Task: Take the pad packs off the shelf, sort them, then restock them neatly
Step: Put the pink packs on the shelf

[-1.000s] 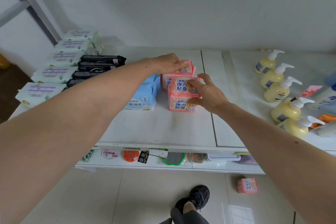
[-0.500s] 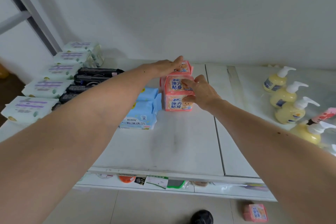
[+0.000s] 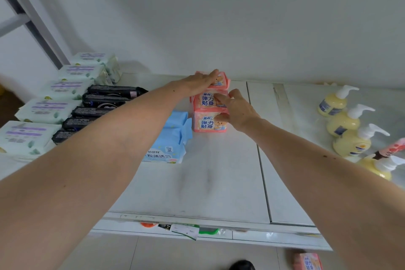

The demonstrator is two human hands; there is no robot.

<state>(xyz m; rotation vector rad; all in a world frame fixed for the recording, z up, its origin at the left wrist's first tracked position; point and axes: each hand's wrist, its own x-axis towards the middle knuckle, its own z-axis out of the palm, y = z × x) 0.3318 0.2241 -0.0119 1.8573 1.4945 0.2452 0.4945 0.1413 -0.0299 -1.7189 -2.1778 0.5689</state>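
Pink pad packs (image 3: pixel 206 124) stand stacked at the middle back of the white shelf (image 3: pixel 197 182). My left hand (image 3: pixel 200 82) lies flat with straight fingers on the rear top pink pack (image 3: pixel 222 80). My right hand (image 3: pixel 237 108) touches the right side of the front stack, fingers on the upper pack (image 3: pixel 206 99), thumb by the lower one. Blue packs (image 3: pixel 169 142) lie just left of the pink ones. Black packs (image 3: pixel 103 103) and pale green packs (image 3: pixel 50 107) run in rows at the left.
Yellow pump bottles (image 3: pixel 343 120) line the shelf's right side, with a pink-capped bottle (image 3: pixel 392 149) among them. One pink pack (image 3: pixel 308 261) lies on the floor below. A lower shelf (image 3: pixel 252 234) holds small items. The wall stands close behind the stacks.
The stacked pink packs have slid back toward the wall with both hands on them. The view has tilted up, showing less floor.
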